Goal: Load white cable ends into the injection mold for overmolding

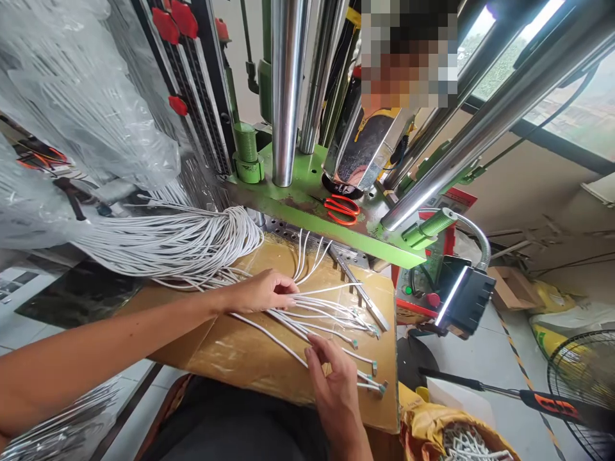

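A thick bundle of thin white cables point(192, 240) hangs over a cardboard-covered bench point(240, 355) from the left. Several loose white cables point(331, 317) with small grey-green ends lie fanned across the cardboard. My left hand point(262, 291) rests on these cables, fingers curled and pressing a few strands together. My right hand point(331, 378) lies lower on the cardboard, its fingertips pinching one cable near its end.
A green press machine point(327, 218) with chrome columns stands behind the bench, orange scissors point(342, 209) on its plate. Another person is behind the machine. A work lamp point(464, 298) is at right, a fan point(583, 384) and a yellow bag of white parts point(461, 442) lower right.
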Action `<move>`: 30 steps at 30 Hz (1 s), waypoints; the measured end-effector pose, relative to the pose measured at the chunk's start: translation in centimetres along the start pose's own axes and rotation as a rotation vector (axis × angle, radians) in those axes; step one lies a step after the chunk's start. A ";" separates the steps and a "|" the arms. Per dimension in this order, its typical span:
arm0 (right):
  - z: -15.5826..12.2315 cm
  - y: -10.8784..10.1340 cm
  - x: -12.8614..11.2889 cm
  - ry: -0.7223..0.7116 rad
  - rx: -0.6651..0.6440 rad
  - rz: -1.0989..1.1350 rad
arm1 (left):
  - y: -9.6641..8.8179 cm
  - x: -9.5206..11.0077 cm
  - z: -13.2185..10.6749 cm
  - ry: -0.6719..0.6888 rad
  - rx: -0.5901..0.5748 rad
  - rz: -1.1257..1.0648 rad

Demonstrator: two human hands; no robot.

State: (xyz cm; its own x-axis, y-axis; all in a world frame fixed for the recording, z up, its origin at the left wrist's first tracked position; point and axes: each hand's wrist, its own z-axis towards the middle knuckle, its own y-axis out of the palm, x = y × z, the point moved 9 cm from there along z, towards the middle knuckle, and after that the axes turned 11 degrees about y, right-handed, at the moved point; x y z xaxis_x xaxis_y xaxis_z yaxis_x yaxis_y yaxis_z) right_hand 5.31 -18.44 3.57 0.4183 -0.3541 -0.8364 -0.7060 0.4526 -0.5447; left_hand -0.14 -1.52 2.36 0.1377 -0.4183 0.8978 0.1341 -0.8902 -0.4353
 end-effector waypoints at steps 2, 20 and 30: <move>-0.3 0.6 -0.4 0.012 -0.035 0.011 | -0.7 1.2 0.0 0.081 0.089 0.256; -0.3 0.1 4.5 0.501 -0.017 0.972 | 7.2 3.3 -8.1 -0.100 -0.203 -0.121; -1.2 -3.4 3.8 0.280 0.061 0.333 | 12.6 1.7 -6.6 -0.197 -0.085 -0.587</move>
State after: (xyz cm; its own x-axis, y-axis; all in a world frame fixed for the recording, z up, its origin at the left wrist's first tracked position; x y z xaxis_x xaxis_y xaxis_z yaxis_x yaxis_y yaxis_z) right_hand 8.62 -22.33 2.38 -0.0031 -0.3852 -0.9228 -0.7376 0.6240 -0.2580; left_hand -4.69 -14.62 -1.19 0.2442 0.1792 0.9530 0.1645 -0.9762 0.1414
